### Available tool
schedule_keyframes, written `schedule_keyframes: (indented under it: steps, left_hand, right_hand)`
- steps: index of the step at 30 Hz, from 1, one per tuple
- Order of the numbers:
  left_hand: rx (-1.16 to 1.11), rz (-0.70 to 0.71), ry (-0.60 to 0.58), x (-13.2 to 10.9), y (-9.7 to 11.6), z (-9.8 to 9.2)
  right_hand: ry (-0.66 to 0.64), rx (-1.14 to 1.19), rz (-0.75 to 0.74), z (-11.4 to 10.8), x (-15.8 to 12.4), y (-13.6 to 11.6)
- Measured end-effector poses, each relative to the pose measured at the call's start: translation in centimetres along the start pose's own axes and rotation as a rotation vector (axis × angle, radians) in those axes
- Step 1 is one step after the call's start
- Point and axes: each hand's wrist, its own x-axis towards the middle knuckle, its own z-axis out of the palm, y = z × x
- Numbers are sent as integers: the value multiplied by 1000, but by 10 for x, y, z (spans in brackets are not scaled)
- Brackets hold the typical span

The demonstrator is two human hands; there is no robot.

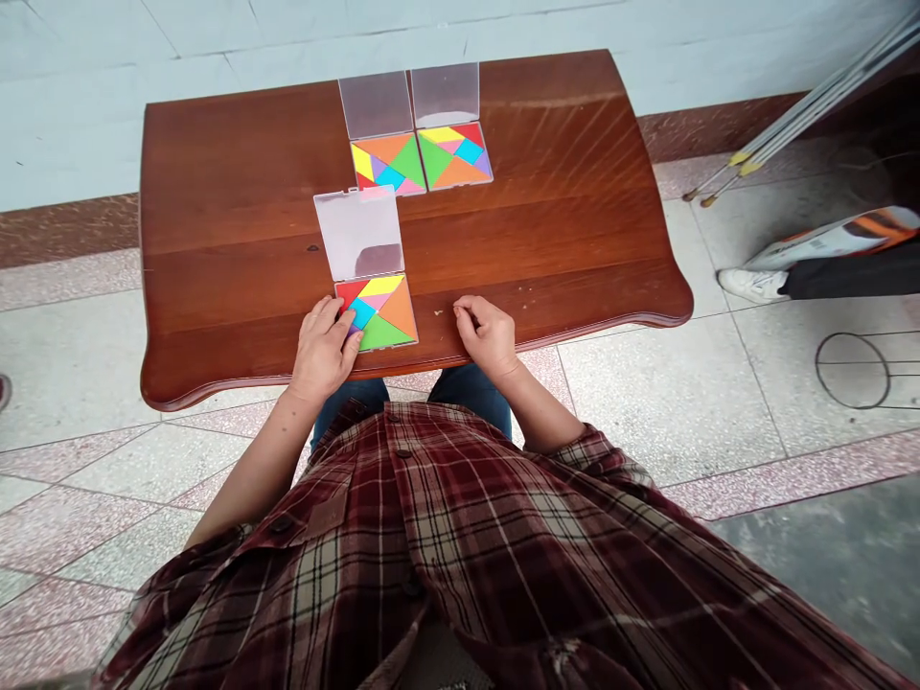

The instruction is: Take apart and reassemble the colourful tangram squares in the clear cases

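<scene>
Close to the table's front edge lies an opened clear tangram case (357, 235), its lid tipped back. Its coloured tangram pieces (388, 331) fill the base in red, yellow, pink, orange, blue, green and a bit of purple. My left hand (321, 353) rests over the left side of this case, fingertips on the pieces and thumb apart at the lower left; it hides part of that corner. To the right of the case, my right hand (489, 335) lies on the tabletop with fingers curled in. Nothing shows between them, and it does not touch the case.
Two more opened tangram cases, a left one (406, 153) and a right one (435, 168), sit side by side at the back of the brown wooden table (237, 211). Crutches (791, 120) lean at the right. A person's shoe (754, 284) and a wire frame (854, 370) are beyond the table.
</scene>
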Motion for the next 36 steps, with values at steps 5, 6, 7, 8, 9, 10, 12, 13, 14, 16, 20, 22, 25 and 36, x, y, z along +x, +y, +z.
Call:
schedule_keyframes:
  steps: [5,6,7,8,9,10,12,13,14,16,20,22,25,36]
  left_hand:
    - [-28,-20,23,6,-1,-2]
    - [-33,-23,22,8,-1,-2]
    - [-35,-28,20,11,-2,-1]
    - [-34,-32,19,14,-2,-1]
    - [-30,-37,19,17,-2,0]
    - [-24,-42,21,19,-2,2]
    - [-11,-48,23,21,-2,4]
    - [-6,-50,26,22,-1,5]
    - [-4,-52,29,21,-1,6]
    - [-2,-55,40,20,0,7]
    - [1,-50,42,19,-1,8]
    - [7,-42,30,19,-1,8]
    - [24,-34,7,20,-2,7]
    - [32,-19,-22,21,-1,4]
  right_hand:
    - [7,-8,-7,-1,0,-2]
    - [10,-4,-11,-1,0,-2]
    - [15,0,-15,-1,0,-2]
    - [17,4,-16,-1,0,-2]
    - [18,6,-15,-1,0,-3]
    - [16,6,-10,-1,0,-3]
    - [6,2,6,-2,0,-3]
    - [0,0,13,-2,0,-2]
    - [-6,-1,17,-2,0,-2]
    - [-14,-4,19,-2,-1,-2]
    - [-4,-13,-4,-1,-1,-1]
    - [17,-9,-30,0,-2,0]
    - [56,-6,-70,2,-2,2]
    - [79,-16,-90,7,-2,9]
